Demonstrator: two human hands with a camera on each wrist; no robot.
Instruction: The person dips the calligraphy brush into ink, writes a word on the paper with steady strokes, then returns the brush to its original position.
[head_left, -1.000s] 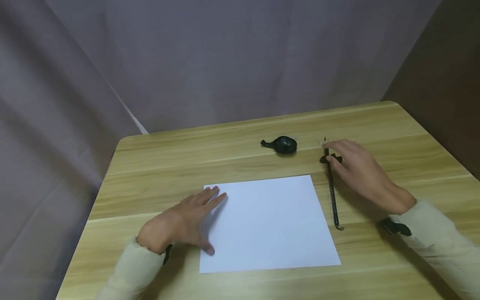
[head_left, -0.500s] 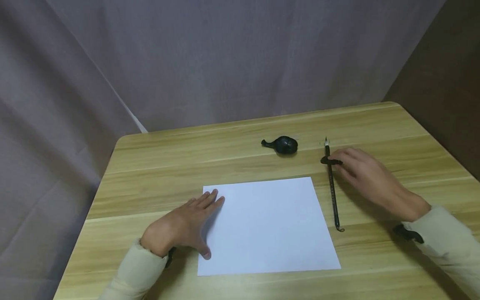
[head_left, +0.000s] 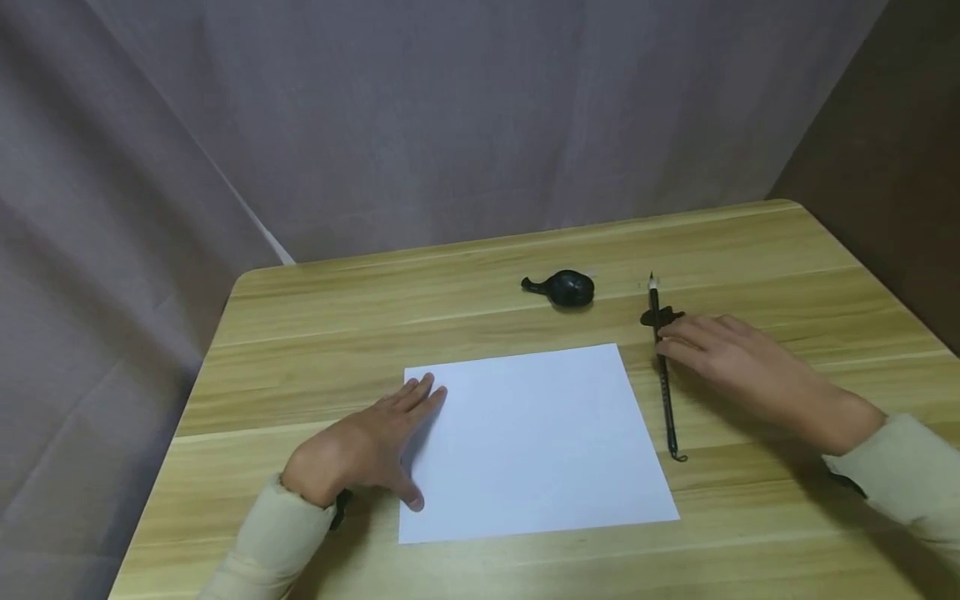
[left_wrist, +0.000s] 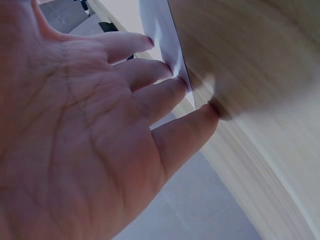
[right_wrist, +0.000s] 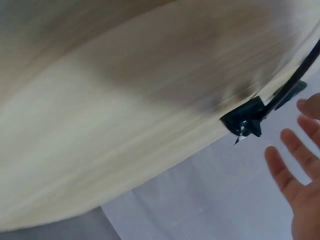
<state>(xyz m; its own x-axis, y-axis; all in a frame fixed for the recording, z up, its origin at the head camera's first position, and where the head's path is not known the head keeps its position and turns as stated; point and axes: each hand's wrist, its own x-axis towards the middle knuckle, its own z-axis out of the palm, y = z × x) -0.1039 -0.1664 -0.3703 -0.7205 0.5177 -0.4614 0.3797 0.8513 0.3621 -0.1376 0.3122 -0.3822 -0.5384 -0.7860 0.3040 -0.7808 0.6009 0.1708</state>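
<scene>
In the head view my left hand (head_left: 360,450) lies spread at the left edge of a white sheet of paper (head_left: 540,442), fingertips and thumb on it. The left wrist view shows these fingers straight, with the smallest one past the edge of the paper (left_wrist: 162,25). A dark writing brush (head_left: 666,408), tip pointing away, lies across a small black brush rest (head_left: 649,317) to the right of the sheet. Beside the handle is my right hand (head_left: 750,371), fingertips close to it; whether they touch cannot be told. Extended fingers (right_wrist: 280,170) show in the right wrist view.
A black, gourd-shaped object (head_left: 570,289) with a narrow neck lies behind the paper. The wooden table (head_left: 315,333) has its far edge against a grey curtain (head_left: 450,125). At the right is a dark brown surface (head_left: 892,167).
My right hand has drawn back from the brush tip, passing the brush rest, to the upper handle. The rest has turned slightly. My left hand stays on the paper.
</scene>
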